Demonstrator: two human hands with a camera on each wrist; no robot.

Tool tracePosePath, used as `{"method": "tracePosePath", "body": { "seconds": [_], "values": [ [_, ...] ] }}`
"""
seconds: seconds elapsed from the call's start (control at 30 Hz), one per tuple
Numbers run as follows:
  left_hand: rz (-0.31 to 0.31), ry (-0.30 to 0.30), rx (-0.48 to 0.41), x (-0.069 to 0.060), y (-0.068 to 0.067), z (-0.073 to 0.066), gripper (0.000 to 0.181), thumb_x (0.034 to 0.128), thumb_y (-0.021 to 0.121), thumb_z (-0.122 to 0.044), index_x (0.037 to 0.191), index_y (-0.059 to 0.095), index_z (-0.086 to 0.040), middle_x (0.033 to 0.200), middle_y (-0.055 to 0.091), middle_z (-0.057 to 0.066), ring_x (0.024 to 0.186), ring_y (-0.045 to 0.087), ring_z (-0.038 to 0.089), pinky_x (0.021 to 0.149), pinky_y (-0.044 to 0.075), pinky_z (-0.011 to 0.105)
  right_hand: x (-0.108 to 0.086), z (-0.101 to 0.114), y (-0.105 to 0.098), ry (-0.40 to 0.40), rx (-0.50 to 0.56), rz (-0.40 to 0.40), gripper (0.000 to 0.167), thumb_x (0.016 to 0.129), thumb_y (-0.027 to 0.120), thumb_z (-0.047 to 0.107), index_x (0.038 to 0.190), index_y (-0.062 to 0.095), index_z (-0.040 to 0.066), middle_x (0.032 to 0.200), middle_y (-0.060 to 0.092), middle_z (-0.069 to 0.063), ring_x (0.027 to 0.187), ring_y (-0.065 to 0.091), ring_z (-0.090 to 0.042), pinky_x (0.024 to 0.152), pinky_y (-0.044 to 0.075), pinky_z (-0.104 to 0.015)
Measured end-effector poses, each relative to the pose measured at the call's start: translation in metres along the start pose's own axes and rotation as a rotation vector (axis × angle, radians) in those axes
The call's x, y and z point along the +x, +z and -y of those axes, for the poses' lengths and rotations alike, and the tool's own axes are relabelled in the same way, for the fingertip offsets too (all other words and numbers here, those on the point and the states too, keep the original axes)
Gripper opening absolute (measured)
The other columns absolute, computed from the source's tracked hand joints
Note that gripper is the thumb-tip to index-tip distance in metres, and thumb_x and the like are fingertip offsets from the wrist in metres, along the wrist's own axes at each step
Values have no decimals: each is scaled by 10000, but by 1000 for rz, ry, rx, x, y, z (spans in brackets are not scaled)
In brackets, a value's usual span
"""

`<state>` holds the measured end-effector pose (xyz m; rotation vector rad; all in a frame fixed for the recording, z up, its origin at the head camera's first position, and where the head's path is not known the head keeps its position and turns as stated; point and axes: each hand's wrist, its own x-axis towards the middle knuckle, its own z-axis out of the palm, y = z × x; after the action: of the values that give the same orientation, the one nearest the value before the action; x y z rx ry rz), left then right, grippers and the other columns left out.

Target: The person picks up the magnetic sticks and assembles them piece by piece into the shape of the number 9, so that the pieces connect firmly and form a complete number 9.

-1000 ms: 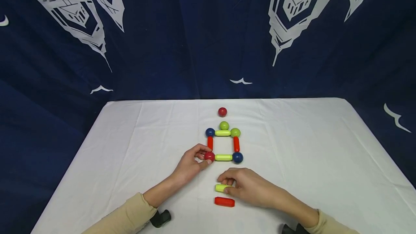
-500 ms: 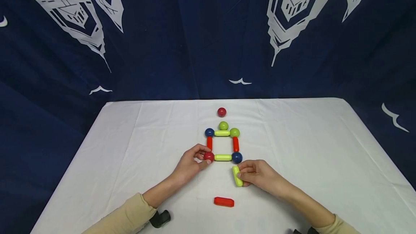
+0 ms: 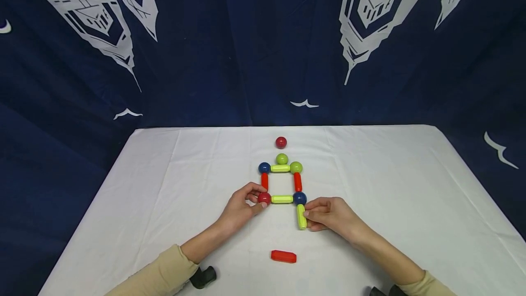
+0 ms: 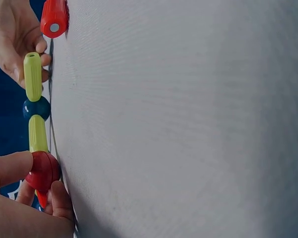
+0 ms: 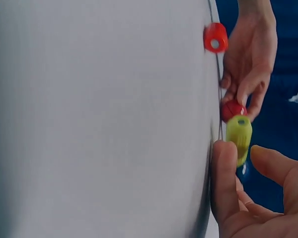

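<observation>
In the head view, balls and rods of a magnetic building set form a square. My left hand (image 3: 242, 204) holds the red ball (image 3: 264, 198) at its near left corner between thumb and fingers. At the near right corner sits a dark blue ball (image 3: 300, 198). A lime-green rod (image 3: 302, 218) extends from that ball toward me, its far end touching it. My right hand (image 3: 333, 218) has thumb and fingers about this rod from the right. The left wrist view also shows the lime-green rod (image 4: 33, 77) lined up against the blue ball (image 4: 36, 108).
A loose red rod (image 3: 283, 256) lies nearer to me on the white cloth (image 3: 394, 182). Beyond the square's far lime-green rod (image 3: 281, 168) a green ball (image 3: 281, 158) touches it, and a separate red ball (image 3: 281, 142) lies farther back. A dark blue printed curtain (image 3: 246, 58) hangs behind.
My right hand has picked up the lime-green rod from beside the red one, turned it lengthwise and brought it forward to the blue ball. My left hand has stayed on the red ball.
</observation>
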<state>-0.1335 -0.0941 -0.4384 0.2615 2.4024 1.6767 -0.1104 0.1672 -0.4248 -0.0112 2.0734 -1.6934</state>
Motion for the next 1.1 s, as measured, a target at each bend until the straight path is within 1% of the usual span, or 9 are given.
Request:
{"method": "tracePosePath", "body": {
  "seconds": [0.07, 0.13, 0.27, 0.37, 0.43, 0.6, 0.77, 0.9, 1.1],
  "values": [
    [-1, 1, 2, 0, 0, 0, 274, 877, 706, -27, 1136, 623, -58, 1044, 601, 59, 888, 533, 196, 742, 456, 288, 3, 2, -5, -37, -39, -35, 331, 922, 681, 101, 1141, 582, -126, 916, 707, -148, 787, 694, -248, 717, 573, -334],
    [-1, 0, 5, 0, 0, 0, 273, 877, 705, -26, 1135, 622, -57, 1044, 601, 58, 887, 534, 196, 742, 460, 285, 8, 5, -12, -96, -114, -83, 269, 926, 661, 67, 1127, 600, -100, 930, 695, -138, 800, 679, -243, 712, 571, -314],
    [-13, 0, 15, -1, -2, 0, 272, 874, 703, -22, 1132, 625, -61, 1044, 604, 55, 890, 536, 195, 746, 457, 283, 31, 12, -25, -274, -350, -173, 213, 913, 671, 38, 1120, 647, -9, 983, 675, -81, 848, 644, -206, 743, 554, -285],
    [-15, 1, 14, -1, -2, 1, 273, 874, 701, -16, 1133, 627, -61, 1050, 606, 58, 894, 538, 198, 749, 457, 287, 53, 21, -32, -394, -487, -194, 246, 904, 690, 45, 1148, 664, 55, 1056, 671, -54, 924, 625, -197, 811, 543, -328],
    [-12, 0, 7, 0, -2, 1, 270, 876, 700, -16, 1133, 627, -59, 1052, 605, 61, 896, 536, 200, 748, 457, 294, 67, 27, -34, -431, -535, -187, 277, 911, 688, 66, 1185, 661, 88, 1118, 662, -45, 975, 611, -203, 844, 532, -371],
    [1, -1, -6, -1, -1, 0, 267, 882, 700, -30, 1136, 625, -61, 1054, 604, 59, 904, 531, 202, 744, 455, 305, 92, 38, -33, -428, -553, -131, 353, 910, 698, 116, 1258, 644, 136, 1237, 623, -53, 1084, 575, -234, 887, 497, -421],
    [5, 12, -16, 0, 0, 0, 271, 886, 704, -42, 1144, 622, -58, 1062, 606, 61, 906, 529, 204, 737, 454, 292, 108, 44, -28, -453, -544, -63, 370, 910, 697, 106, 1276, 636, 113, 1272, 605, -77, 1140, 554, -286, 938, 472, -459],
    [6, 14, -12, 0, 0, 0, 270, 888, 706, -46, 1144, 621, -65, 1056, 605, 56, 899, 528, 199, 737, 450, 281, 119, 47, -25, -472, -551, -14, 374, 915, 681, 76, 1284, 626, 69, 1266, 612, -103, 1128, 566, -325, 947, 471, -476],
    [5, 28, -1, 0, -1, 1, 273, 885, 708, -39, 1143, 623, -68, 1051, 604, 52, 890, 533, 193, 734, 452, 275, 129, 50, -20, -443, -572, 13, 348, 913, 670, 50, 1259, 637, 32, 1148, 644, -107, 1008, 574, -281, 861, 501, -388]
  ]
}}
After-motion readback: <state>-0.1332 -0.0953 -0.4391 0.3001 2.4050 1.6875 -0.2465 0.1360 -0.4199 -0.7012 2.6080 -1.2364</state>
